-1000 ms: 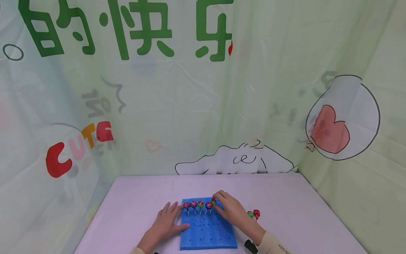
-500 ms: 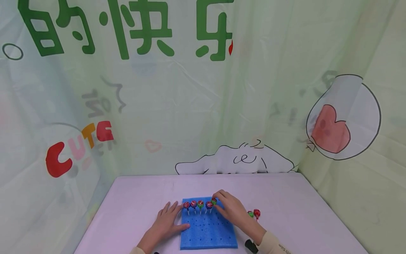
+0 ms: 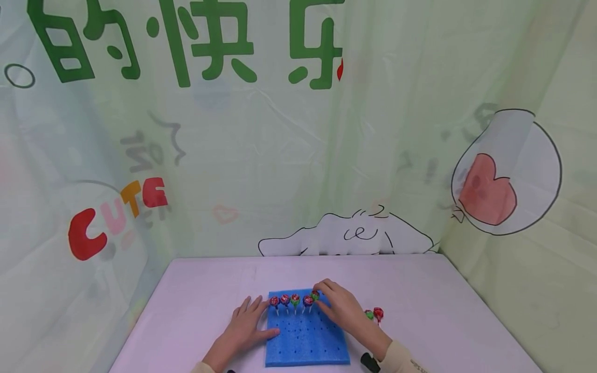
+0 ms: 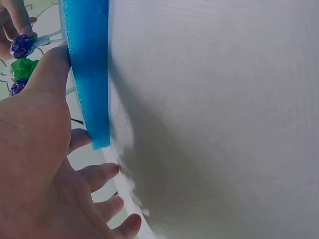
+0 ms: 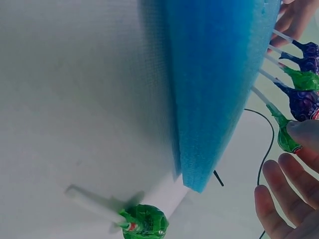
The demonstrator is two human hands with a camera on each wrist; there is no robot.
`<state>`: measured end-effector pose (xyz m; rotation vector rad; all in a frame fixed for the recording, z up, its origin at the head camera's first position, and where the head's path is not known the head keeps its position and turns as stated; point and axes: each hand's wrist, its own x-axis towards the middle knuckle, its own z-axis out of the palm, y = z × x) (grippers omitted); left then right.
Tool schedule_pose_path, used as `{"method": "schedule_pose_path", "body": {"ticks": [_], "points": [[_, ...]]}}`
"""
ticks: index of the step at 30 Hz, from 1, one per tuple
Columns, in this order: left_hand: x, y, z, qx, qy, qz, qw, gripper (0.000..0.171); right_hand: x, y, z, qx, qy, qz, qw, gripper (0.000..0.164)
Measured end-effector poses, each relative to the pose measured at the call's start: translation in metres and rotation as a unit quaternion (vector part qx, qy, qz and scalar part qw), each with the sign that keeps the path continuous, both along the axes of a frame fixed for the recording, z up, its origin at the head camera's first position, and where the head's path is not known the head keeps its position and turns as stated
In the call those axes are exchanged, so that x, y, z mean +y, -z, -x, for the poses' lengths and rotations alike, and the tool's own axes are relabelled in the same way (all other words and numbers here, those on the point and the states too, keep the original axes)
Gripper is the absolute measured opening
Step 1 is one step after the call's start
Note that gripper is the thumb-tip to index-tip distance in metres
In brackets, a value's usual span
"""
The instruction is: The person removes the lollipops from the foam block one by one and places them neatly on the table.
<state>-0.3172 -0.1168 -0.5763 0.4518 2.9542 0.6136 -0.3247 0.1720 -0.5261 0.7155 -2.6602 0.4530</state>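
At the left of the smooth, pale tabletop (image 3: 210, 290), the left hand (image 3: 244, 324) is resting with its fingers spread wide, its thumb touching a blue foam board (image 3: 308, 344) dotted with small holes. Along the board's far side, four round, glossy-wrapped lollipops (image 3: 295, 300) are standing in a row on white sticks. Beside them, the right hand (image 3: 341, 308) is pinching a green-wrapped lollipop (image 5: 283, 133), partly covering its head. Farther right, a loose green lollipop (image 3: 369, 314) and a red lollipop (image 3: 378, 313) are lying on the tabletop, the right wrist partly hiding the green one.
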Motion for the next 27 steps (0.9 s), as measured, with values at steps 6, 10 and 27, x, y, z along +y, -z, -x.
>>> {"method": "schedule_pose_path", "body": {"ticks": [6, 10, 27], "points": [[0.002, -0.001, 0.000, -0.001, -0.002, -0.001, 1.0000, 0.096, 0.001, 0.000, 0.000, -0.001, 0.001, 0.010, 1.000, 0.032], [0.002, -0.001, -0.001, 0.003, -0.002, 0.003, 1.0000, 0.095, 0.002, 0.000, 0.000, 0.003, 0.000, 0.012, 1.000, 0.031], [0.002, 0.002, -0.002, 0.012, -0.007, 0.004, 0.9999, 0.093, 0.008, -0.017, -0.001, -0.019, 0.020, 0.055, 0.998, 0.032]]}}
